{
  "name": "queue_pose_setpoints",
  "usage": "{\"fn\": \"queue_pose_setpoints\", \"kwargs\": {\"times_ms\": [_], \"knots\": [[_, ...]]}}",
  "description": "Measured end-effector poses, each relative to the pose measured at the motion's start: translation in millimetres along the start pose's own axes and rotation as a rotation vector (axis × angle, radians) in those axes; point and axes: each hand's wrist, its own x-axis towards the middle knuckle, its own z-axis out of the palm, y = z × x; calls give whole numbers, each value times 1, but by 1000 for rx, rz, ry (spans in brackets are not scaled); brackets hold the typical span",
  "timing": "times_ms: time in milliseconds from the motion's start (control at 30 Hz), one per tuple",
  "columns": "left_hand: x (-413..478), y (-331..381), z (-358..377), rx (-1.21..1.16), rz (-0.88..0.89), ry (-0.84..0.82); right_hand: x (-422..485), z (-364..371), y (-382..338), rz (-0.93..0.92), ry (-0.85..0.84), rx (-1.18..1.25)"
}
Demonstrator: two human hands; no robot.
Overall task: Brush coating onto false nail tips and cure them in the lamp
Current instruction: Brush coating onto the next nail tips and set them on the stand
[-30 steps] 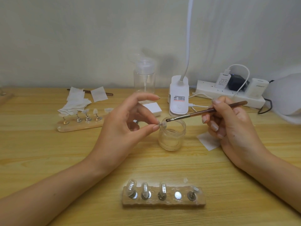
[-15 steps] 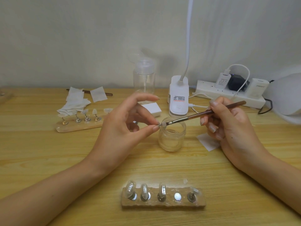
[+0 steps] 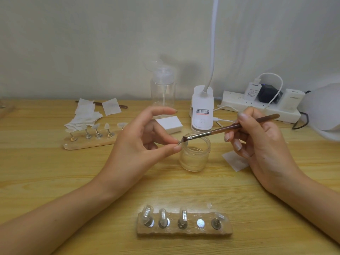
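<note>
Nail tip (image 3: 179,143): small, clear, pinched between thumb and one fingertip of the left hand (image 3: 139,144), index finger raised. It sits just above the rim of the open glass jar (image 3: 195,159), mid-counter (image 3: 55,172). Brush (image 3: 220,130) bristles touch the tip. The right hand (image 3: 257,140) grips the handle pen-style. Block holder (image 3: 184,233) at the near edge carries tips on pegs. White curing lamp (image 3: 323,111) far right, well apart.

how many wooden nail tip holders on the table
2. One wooden holder lies nearest the camera, in front of the glass jar; the other holder sits back left, by the paper wipes. A cut-off shape at the far left edge might be another.
</note>
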Motion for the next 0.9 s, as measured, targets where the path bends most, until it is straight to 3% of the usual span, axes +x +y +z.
{"fn": "queue_pose_setpoints", "kwargs": {"times_ms": [733,900], "knots": [[1,-2,0,-15,-9,-9,0,-1,-1,47,85,10],[1,-3,0,-15,-3,-17,-1,1,-1,19,27,2]]}}
